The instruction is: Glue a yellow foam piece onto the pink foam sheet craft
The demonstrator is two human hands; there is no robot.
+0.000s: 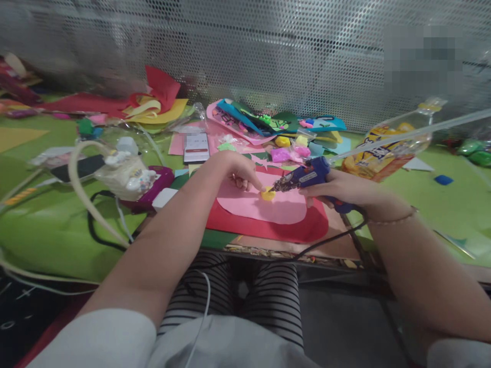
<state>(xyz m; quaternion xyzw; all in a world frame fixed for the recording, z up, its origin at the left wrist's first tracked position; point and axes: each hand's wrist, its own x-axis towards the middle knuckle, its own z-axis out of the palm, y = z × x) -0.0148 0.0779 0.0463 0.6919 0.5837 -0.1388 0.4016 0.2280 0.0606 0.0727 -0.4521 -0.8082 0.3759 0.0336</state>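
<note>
A small yellow piece [268, 193] lies on a pink sheet [245, 204] with rounded corners, which rests on a larger red sheet [268, 229]. From the left, my left hand [244, 169] reaches in with its index finger stretched out, the fingertip at the yellow piece's edge; the other fingers are curled. My right hand [337, 189] is wrapped round a blue hot glue gun [312, 173]. The gun's nozzle points left, close to the yellow piece. Whether it touches cannot be made out.
Behind the sheets are a phone [196, 147], yellow and pink clay lumps [283, 141] and coloured foam cut-outs [268, 122]. A clear bottle [416, 130] and a snack bag [378, 153] stand right. Left are a power strip [163, 179] and cables; the gun's cord [333, 238] crosses the table edge.
</note>
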